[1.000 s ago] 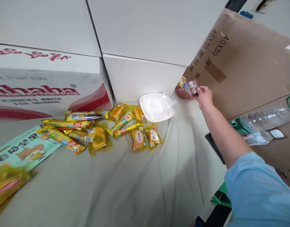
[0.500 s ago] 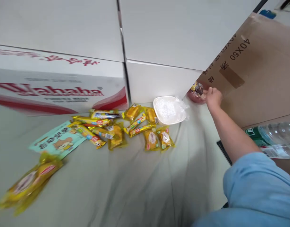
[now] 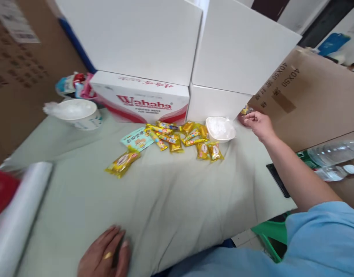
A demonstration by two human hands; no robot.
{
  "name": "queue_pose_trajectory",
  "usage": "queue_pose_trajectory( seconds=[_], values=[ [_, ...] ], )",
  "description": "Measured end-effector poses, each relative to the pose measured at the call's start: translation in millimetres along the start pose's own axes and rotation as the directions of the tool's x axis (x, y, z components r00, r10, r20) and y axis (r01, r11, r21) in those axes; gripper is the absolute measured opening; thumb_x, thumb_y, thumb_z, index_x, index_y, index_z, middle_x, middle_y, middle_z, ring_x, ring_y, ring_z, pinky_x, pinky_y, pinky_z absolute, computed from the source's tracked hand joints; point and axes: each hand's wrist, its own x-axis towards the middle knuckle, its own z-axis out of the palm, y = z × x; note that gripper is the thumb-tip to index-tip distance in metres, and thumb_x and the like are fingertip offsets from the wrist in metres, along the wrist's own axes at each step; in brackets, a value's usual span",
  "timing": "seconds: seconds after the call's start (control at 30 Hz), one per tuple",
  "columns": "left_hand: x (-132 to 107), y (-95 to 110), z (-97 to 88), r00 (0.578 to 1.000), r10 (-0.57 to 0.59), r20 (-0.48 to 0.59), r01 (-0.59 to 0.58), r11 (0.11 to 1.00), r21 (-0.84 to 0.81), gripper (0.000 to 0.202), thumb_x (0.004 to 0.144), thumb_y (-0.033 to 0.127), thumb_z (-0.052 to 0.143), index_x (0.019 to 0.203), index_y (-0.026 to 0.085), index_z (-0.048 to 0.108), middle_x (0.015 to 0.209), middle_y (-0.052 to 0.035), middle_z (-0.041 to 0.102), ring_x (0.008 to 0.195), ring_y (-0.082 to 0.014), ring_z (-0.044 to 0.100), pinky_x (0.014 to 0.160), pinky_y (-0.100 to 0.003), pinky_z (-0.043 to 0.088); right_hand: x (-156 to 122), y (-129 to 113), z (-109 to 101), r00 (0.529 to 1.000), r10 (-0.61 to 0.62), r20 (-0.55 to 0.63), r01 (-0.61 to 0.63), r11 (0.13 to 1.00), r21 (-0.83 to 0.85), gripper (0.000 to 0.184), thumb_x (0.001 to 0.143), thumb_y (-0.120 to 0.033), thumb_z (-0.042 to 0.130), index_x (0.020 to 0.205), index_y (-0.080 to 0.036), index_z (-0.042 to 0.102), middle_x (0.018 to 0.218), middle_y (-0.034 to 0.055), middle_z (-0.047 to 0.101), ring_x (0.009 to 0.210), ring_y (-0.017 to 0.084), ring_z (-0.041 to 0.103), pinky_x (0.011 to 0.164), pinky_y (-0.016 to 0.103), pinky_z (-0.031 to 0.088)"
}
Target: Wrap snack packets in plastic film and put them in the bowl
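Observation:
My right hand [image 3: 260, 125] is at the back right corner beside a reddish bowl [image 3: 245, 120] of wrapped snacks, mostly hidden behind it. Its fingertips are pinched together; what they hold, if anything, I cannot make out. At the front left, my left hand [image 3: 104, 254], with a ring on one finger, rests on the cloth, thumb apart and nothing in it. A white plastic-lined bowl [image 3: 220, 139] stands left of my right hand. Yellow-wrapped cakes [image 3: 203, 151] and thin snack sticks [image 3: 158, 141] lie next to it, along with a mint-green packet [image 3: 137, 139]. A larger yellow packet [image 3: 122, 163] lies closer.
A Wahaha carton [image 3: 148, 104] and white boxes [image 3: 223, 50] line the back. On the left are a paper tub [image 3: 81, 114], colourful packets [image 3: 74, 85] and a plastic roll [image 3: 25, 215]. A brown carton [image 3: 315, 96], bottles [image 3: 335, 154] and a black phone-like object [image 3: 277, 181] are at right.
The view has pulled back and swung left, bringing my left hand, the tub and the roll into sight. My right hand stays by the reddish bowl, its fingers now slightly lifted from the contents.

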Motion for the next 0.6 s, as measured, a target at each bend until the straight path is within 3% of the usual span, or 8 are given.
queue_pose_trajectory(
  seconds=[0.07, 0.13, 0.2, 0.27, 0.33, 0.43, 0.53, 0.6],
  values=[
    [-0.3, 13.6, -9.3, 0.999, -0.042, -0.012, 0.042, 0.998, -0.044, 0.023, 0.096, 0.027, 0.061, 0.118, 0.027, 0.069, 0.121, -0.0100, 0.074, 0.114, -0.0325, 0.072, 0.103, -0.053, 0.055, -19.7, -28.8, 9.5, 0.986, -0.126, 0.108, 0.130, 0.991, -0.030, 0.024, 0.095, -0.033, 0.059, 0.106, -0.018, 0.074, 0.076, 0.0033, 0.069, 0.067, 0.018, 0.060, 0.076, 0.035, 0.055],
    [2.7, 19.3, -19.4, 0.992, -0.123, -0.019, 0.121, 0.988, -0.098, 0.021, 0.101, 0.029, 0.056, 0.117, 0.027, 0.069, 0.121, -0.0084, 0.074, 0.115, -0.0292, 0.071, 0.104, -0.049, 0.055, -50.7, -42.8, 20.8, 0.939, -0.278, 0.202, 0.296, 0.953, -0.067, 0.031, 0.099, -0.031, 0.052, 0.118, -0.019, 0.073, 0.082, 0.0051, 0.073, 0.071, 0.019, 0.064, 0.082, 0.039, 0.057],
    [15.2, 17.8, -29.4, 0.974, -0.224, -0.032, 0.219, 0.969, -0.116, 0.021, 0.104, 0.034, 0.053, 0.114, 0.027, 0.070, 0.120, -0.0076, 0.073, 0.114, -0.0276, 0.070, 0.102, -0.047, 0.055, -89.5, -37.4, 32.1, 0.871, -0.396, 0.290, 0.434, 0.898, -0.079, 0.037, 0.097, -0.027, 0.050, 0.128, -0.021, 0.071, 0.110, 0.0111, 0.076, 0.087, 0.023, 0.071, 0.092, 0.044, 0.058],
    [42.4, 11.5, -36.9, 0.953, -0.299, -0.048, 0.292, 0.950, -0.112, 0.024, 0.104, 0.041, 0.053, 0.109, 0.026, 0.072, 0.117, -0.0074, 0.073, 0.111, -0.0269, 0.070, 0.098, -0.044, 0.057, -132.9, -13.9, 42.8, 0.835, -0.442, 0.328, 0.497, 0.861, -0.105, 0.041, 0.096, -0.026, 0.050, 0.131, -0.022, 0.070, 0.146, 0.0162, 0.063, 0.117, 0.030, 0.069, 0.104, 0.052, 0.056],
    [85.3, 1.7, -39.8, 0.939, -0.342, -0.043, 0.335, 0.935, -0.118, 0.030, 0.101, 0.047, 0.054, 0.106, 0.024, 0.073, 0.116, -0.0086, 0.071, 0.106, -0.0259, 0.070, 0.088, -0.040, 0.060, -176.9, 20.1, 52.7, 0.869, -0.392, 0.301, 0.459, 0.865, -0.199, 0.043, 0.098, -0.034, 0.049, 0.134, -0.021, 0.069, 0.156, 0.0192, 0.056, 0.136, 0.036, 0.060, 0.110, 0.059, 0.052],
    [169.5, -19.1, -36.1, 0.918, -0.394, -0.054, 0.389, 0.917, -0.087, 0.033, 0.099, 0.042, 0.052, 0.111, 0.017, 0.071, 0.119, -0.0118, 0.067, 0.105, -0.0258, 0.068, 0.085, -0.038, 0.060, -233.1, 66.9, 64.0, 0.922, -0.295, 0.250, 0.365, 0.878, -0.309, 0.049, 0.101, -0.044, 0.047, 0.136, -0.017, 0.068, 0.149, 0.0229, 0.061, 0.136, 0.040, 0.059, 0.110, 0.063, 0.053],
    [255.3, -43.7, -29.8, 0.913, -0.407, -0.018, 0.407, 0.912, 0.049, 0.046, 0.100, 0.035, 0.052, 0.135, 0.007, 0.061, 0.141, -0.0181, 0.058, 0.100, -0.0234, 0.068, 0.108, -0.050, 0.052, -263.3, 88.0, 69.2, 0.940, -0.282, 0.193, 0.332, 0.888, -0.317, 0.046, 0.105, -0.041, 0.044, 0.137, -0.017, 0.067, 0.141, 0.0208, 0.068, 0.132, 0.037, 0.063, 0.114, 0.061, 0.051],
    [301.9, -57.9, -27.1, 0.928, -0.372, 0.013, 0.371, 0.926, 0.071, 0.058, 0.102, 0.036, 0.057, 0.151, 0.008, 0.046, 0.159, -0.0184, 0.045, 0.118, -0.0257, 0.064, 0.121, -0.053, 0.042, -268.5, 89.8, 69.9, 0.943, -0.289, 0.165, 0.327, 0.898, -0.296, 0.044, 0.105, -0.040, 0.046, 0.136, -0.019, 0.068, 0.139, 0.0187, 0.070, 0.129, 0.036, 0.064, 0.114, 0.060, 0.051]
  ],
)
